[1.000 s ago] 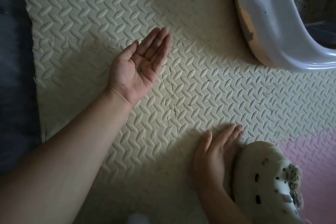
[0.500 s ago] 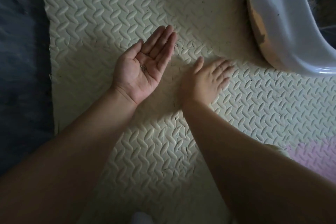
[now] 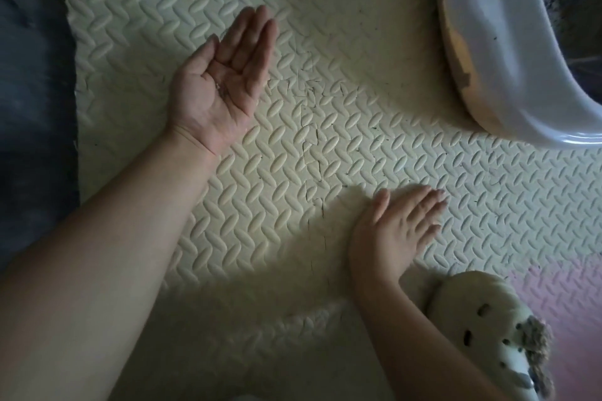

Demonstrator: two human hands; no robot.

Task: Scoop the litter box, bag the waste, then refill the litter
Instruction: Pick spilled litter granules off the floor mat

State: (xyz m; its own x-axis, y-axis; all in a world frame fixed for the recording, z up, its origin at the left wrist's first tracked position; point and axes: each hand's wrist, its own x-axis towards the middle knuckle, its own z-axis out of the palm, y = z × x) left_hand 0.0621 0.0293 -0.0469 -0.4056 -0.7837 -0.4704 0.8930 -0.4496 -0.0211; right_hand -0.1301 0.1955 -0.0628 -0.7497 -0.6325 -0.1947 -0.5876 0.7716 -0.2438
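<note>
The right hand (image 3: 397, 225), flat with straight fingers on the foam mat (image 3: 358, 127), is now back near the pale clog (image 3: 482, 319), away from its spot beside the left hand (image 3: 221, 85). That hand stays open and palm-up, cradling a few stray grains (image 3: 223, 88). The litter box (image 3: 508, 42) sits at the far right. This is probably another sweep for spilled litter.

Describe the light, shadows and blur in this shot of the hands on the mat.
Head view: dim overall, with a brighter patch across the middle of the mat. Head view: a soft shadow spreads left of the right hand, whose fingers look slightly smeared. Head view: thin glare runs along the litter box rim; the floor at far left is almost black.
</note>
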